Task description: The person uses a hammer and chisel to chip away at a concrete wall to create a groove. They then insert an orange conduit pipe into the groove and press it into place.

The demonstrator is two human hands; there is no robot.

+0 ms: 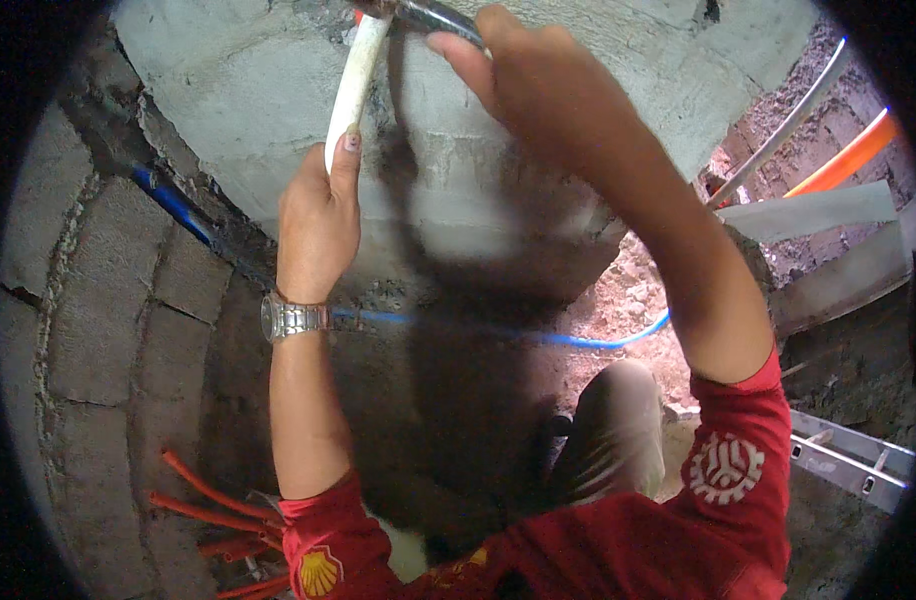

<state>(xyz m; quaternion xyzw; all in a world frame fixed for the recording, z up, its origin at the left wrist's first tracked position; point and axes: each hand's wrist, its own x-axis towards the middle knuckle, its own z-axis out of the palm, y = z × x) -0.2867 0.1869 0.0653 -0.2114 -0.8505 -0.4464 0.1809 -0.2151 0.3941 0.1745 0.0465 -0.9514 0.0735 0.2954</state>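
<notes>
Both my arms reach up toward a grey plastered wall (458, 140). My left hand (320, 220), with a metal watch (296, 317) on the wrist, is closed round the lower end of a white plastic pipe (358, 85), thumb lying along it. The pipe leans slightly right toward its top. My right hand (528, 65) grips a dark-handled tool (440, 18) that points left to the pipe's upper end. The tool's head meets the pipe at the upper rim of the view, partly cut off, so its kind cannot be told.
Bare block wall (108, 300) stands at left, with red-orange conduits (213, 510) below. A blue pipe (588, 342) crosses behind my arms. At right are a broken opening with rubble (628, 300), an orange pipe (843, 155) and an aluminium ladder (848, 462).
</notes>
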